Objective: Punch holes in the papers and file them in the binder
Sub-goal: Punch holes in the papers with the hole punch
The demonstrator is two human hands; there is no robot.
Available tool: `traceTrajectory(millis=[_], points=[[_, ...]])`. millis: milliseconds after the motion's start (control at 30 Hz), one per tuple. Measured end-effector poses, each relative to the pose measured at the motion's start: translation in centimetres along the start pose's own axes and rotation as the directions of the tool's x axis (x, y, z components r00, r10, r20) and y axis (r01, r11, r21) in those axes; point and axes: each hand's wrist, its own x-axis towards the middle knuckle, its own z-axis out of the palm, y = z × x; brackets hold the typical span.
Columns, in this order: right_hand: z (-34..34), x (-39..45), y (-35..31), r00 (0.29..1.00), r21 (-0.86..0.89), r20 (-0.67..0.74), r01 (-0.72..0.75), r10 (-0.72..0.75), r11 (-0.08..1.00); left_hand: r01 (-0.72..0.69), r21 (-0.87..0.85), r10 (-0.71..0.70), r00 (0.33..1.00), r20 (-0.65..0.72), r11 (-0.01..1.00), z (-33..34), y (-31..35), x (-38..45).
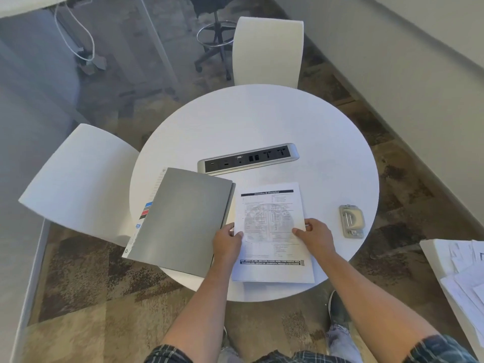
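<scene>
A stack of printed papers (271, 218) lies near the front of the round white table (262, 119). My left hand (226, 244) grips the stack's left edge, thumb on top. My right hand (315, 237) holds the right edge, thumb on the sheet. A grey binder (183, 221) lies open to the left of the papers, its cover spread flat with coloured index tabs showing at its left side. The hole punch (351, 220), grey and beige, sits on the table to the right of the papers, apart from both hands.
A silver power socket strip (248, 158) is set into the table's middle. White chairs stand at the far side (267, 51) and at the left (81, 184). More loose papers (463, 273) lie on a surface at the right edge. An office stool (214, 35) stands behind.
</scene>
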Motion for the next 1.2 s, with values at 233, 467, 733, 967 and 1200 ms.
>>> traceTrajectory(millis=[233, 467, 733, 967, 1200], points=[[0.3, 0.8, -0.2, 0.996, -0.210, -0.052, 0.056, -0.068, 0.976, -0.133, 0.301, 0.116, 0.990, 0.076, 0.944, 1.5, -0.7, 0.8], [-1.1, 1.4, 1.1, 0.961, -0.379, -0.161, 0.151, -0.226, 0.913, -0.158, 0.441, 0.144, 0.987, 0.067, 0.883, 2.0, -1.4, 1.0], [-5.7, 2.3, 1.4, 0.765, -0.206, -0.644, -0.192, 0.015, 0.960, -0.157, 0.447, 0.136, 0.988, 0.078, 0.881, 1.9, -1.2, 1.5], [-5.3, 1.9, 1.6, 0.843, 0.034, -0.528, -0.099, 0.102, 0.994, -0.182, 0.393, 0.137, 0.981, 0.139, 0.902, 1.3, -1.4, 2.5], [-3.4, 1.8, 0.5, 0.913, 0.109, -0.396, -0.061, 0.099, 0.992, -0.141, 0.346, 0.097, 0.985, 0.140, 0.928, 1.1, -1.8, 3.5]])
